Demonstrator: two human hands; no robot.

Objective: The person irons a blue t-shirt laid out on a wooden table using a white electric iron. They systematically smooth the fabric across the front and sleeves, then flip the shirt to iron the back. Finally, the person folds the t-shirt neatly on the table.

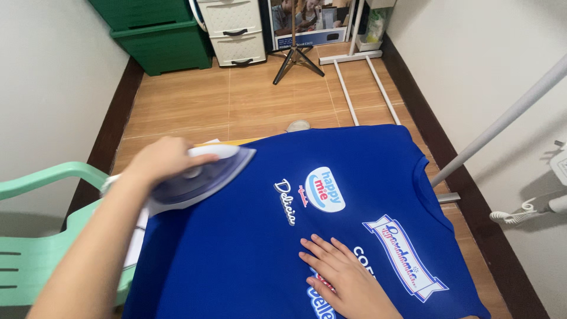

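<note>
Left hand [162,159] closed around the handle of the white-and-purple iron [204,180], soleplate down on the far-left part of the blue shirt [236,254]. Right hand [342,274] spread flat, holding nothing, near-right on the shirt, apparently to keep the cloth taut. Oval white badge [323,189] mid-shirt; ribbon-shaped banner print [404,257] right.

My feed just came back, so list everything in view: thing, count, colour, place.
T-shirt: one, blue with printed logos, spread flat at centre.
Steam iron: one, white and purple, on the shirt's upper left edge.
Plastic chair: one, mint green, at left.
Storage bins: two, green, stacked, far left corner.
Drawer unit: one, white, far wall.
Tripod: one, black, far floor.
Rack: one, white, right floor.
Left hand: gripping the iron.
Right hand: flat on the shirt.
</note>
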